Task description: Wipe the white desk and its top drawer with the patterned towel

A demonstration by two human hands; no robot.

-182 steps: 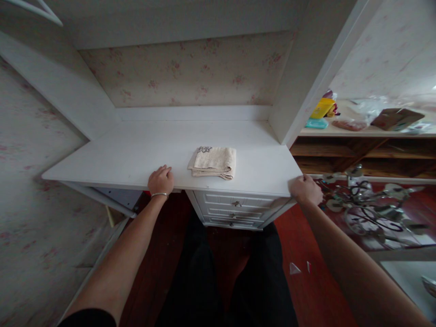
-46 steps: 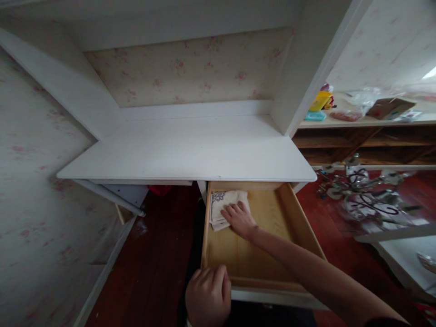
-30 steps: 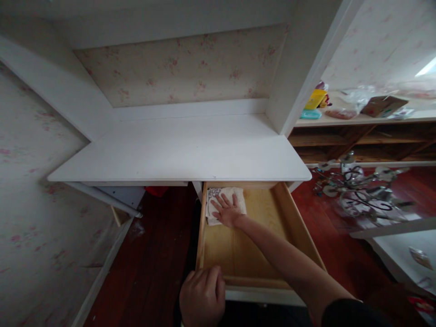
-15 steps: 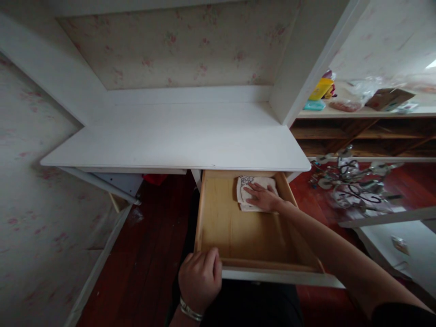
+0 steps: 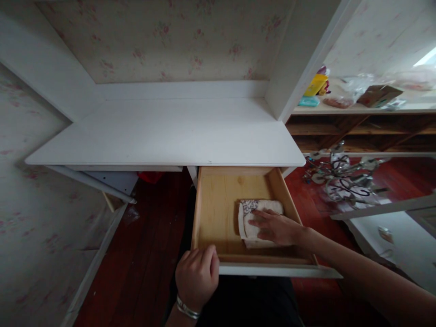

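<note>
A wooden drawer (image 5: 218, 209) with a white front is pulled out from under the white desk (image 5: 177, 131). Inside it, toward the right side, lies a folded white cloth (image 5: 250, 227) with a dark pattern along its far left part. My right hand (image 5: 275, 227) presses flat on this cloth, its fingers spread. At the drawer's near left corner, my left hand (image 5: 197, 274) is closed over the top edge of the drawer front. A metal bracelet circles the left wrist.
A chandelier (image 5: 344, 177) with several arms lies on the red floor at right. Behind it stands a wooden shelf unit (image 5: 357, 111), topped by a cardboard box (image 5: 379, 95), plastic bags and a yellow item (image 5: 316, 85). Floral wallpaper (image 5: 30, 218) covers the left wall.
My right hand has slid the cloth from the back of the drawer toward its front. My left hand keeps its grip on the drawer front. The view has shifted slightly.
</note>
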